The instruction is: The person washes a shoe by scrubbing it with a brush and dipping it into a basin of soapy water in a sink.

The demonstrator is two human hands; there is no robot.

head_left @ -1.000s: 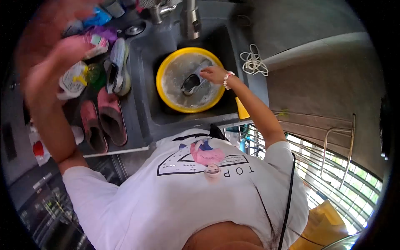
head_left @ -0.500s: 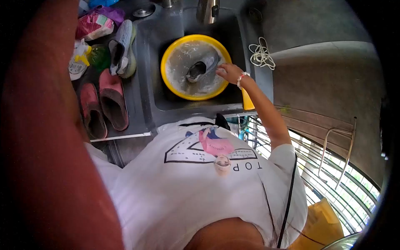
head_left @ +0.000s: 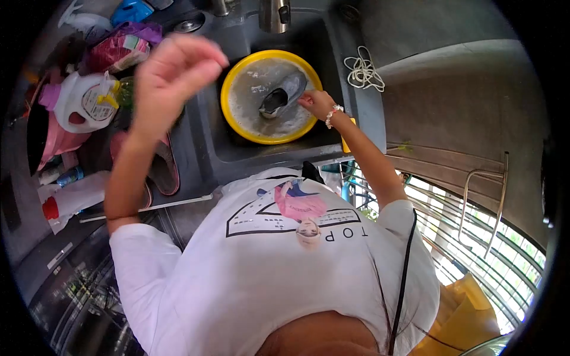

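Note:
A grey shoe (head_left: 286, 89) with a dark opening lies partly under cloudy, sudsy water in a yellow basin (head_left: 225, 113). My right hand (head_left: 319, 104), wearing a beaded bracelet, is over the basin's right rim. Its fingers are closed at the shoe's right side; the fingertips are partly hidden. My left hand (head_left: 172, 77) is raised above the counter, left of the basin. It is blurred, with fingers curled and thumb drawn in, and nothing shows in it. Behind my left forearm are pink boots (head_left: 163, 166), partly covered.
The basin stands in a dark sink (head_left: 214, 139) below a metal faucet (head_left: 274, 15). On the left are a white jug with a pink cap (head_left: 86, 104), a pink packet (head_left: 116, 52) and a red-capped bottle (head_left: 71, 199). A white cord (head_left: 363, 71) lies on the right.
My left arm has swung away from close in front of the camera and now hovers over the left counter. My right hand remains by the shoe, which shows more above the water. The view shifted slightly.

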